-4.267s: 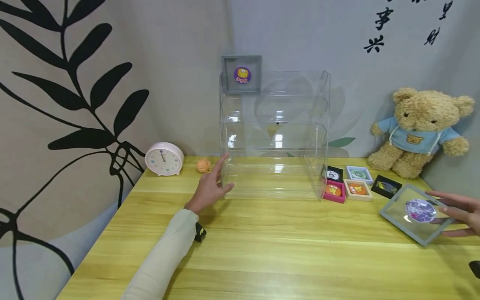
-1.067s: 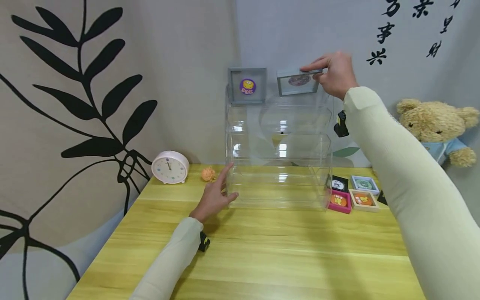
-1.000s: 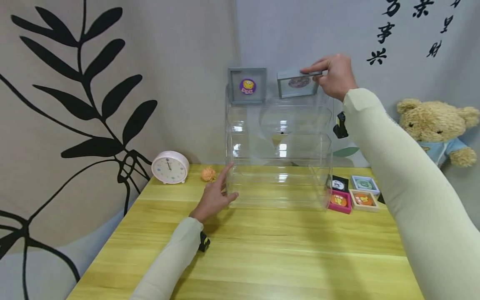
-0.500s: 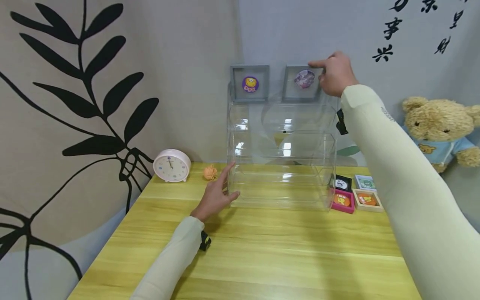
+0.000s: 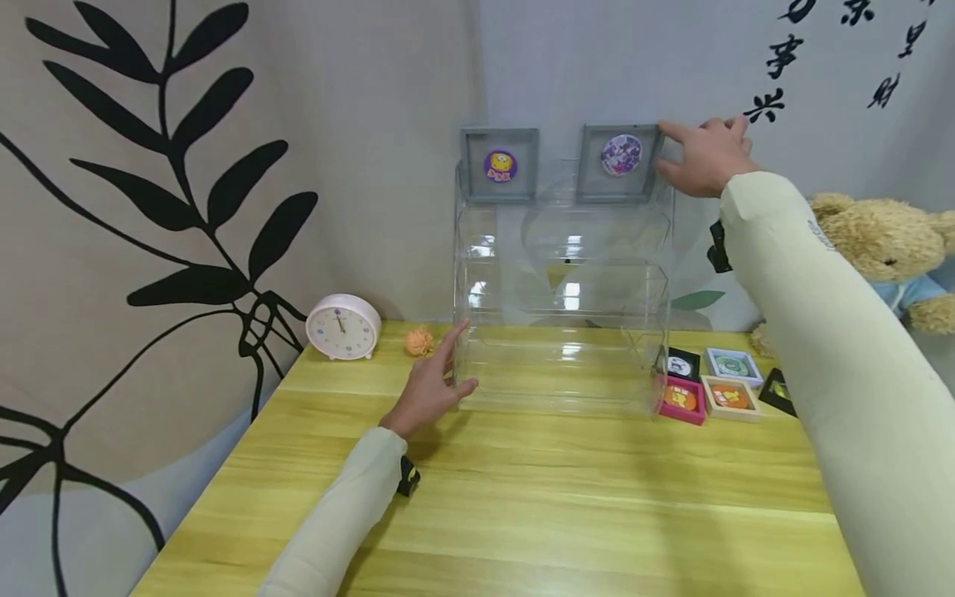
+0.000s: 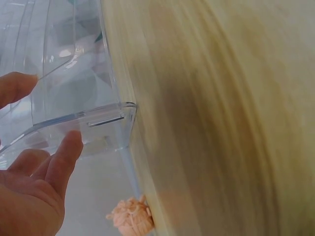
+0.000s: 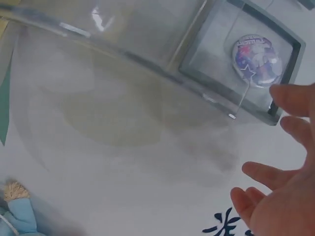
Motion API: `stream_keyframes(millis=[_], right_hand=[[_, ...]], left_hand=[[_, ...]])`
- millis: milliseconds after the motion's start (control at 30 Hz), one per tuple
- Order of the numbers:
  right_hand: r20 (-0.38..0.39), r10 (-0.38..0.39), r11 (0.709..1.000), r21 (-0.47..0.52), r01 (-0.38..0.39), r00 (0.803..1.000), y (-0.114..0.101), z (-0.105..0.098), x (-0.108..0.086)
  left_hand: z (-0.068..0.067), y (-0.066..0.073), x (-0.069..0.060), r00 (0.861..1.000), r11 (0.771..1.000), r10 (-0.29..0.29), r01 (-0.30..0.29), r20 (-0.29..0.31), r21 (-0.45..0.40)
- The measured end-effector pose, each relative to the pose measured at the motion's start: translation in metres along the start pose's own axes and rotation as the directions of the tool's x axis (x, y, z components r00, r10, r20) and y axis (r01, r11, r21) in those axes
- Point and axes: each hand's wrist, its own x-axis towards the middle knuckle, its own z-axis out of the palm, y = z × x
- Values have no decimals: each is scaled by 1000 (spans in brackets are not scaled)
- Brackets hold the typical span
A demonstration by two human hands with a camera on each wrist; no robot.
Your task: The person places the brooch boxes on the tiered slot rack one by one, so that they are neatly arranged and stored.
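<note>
Two frames [image 5: 600, 184] on rack [image 5: 563, 310], left fingers [image 5: 448, 342] apart, right fingers [image 5: 677, 132] apart, bear [image 5: 891, 236] partly hidden

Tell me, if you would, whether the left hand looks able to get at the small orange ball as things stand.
Probably yes: the small orange ball sits on the table near the left hand, outside the clear rack, with nothing visible between hand and ball.

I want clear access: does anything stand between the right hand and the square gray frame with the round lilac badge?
Nothing visible does: the right hand is at the right edge of the square gray frame.
</note>
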Motion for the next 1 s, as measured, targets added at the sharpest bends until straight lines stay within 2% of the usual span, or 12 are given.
stream_keyframes(millis=[233, 433, 533, 633, 767, 867, 1000], right_hand=[[-74, -119, 993, -38, 116, 990, 25, 14, -30], [-76, -215, 976, -50, 212, 974, 47, 39, -67], [-74, -248, 969, -25, 246, 966, 56, 56, -88], [-93, -250, 966, 42, 254, 964, 64, 77, -114], [-109, -230, 964, 111, 242, 967, 81, 108, -145], [-75, -210, 963, 156, 219, 975, 95, 131, -161], [23, -186, 962, 210, 177, 982, 109, 159, -174]], left_hand=[[-3, 0, 3, 1000, 1000, 8, -8, -10, 11], [0, 0, 1, 1000, 1000, 0, 0, -1, 8], [0, -1, -2, 1000, 1000, 0, 0, -12, 12], [0, -1, -3, 1000, 1000, -4, 4, -22, 8], [3, 0, -2, 1000, 1000, -7, 7, -3, 0], [3, 1, -1, 1000, 1000, -5, 5, -1, 2], [2, 1, -1, 1000, 1000, -13, 13, -11, 7]])
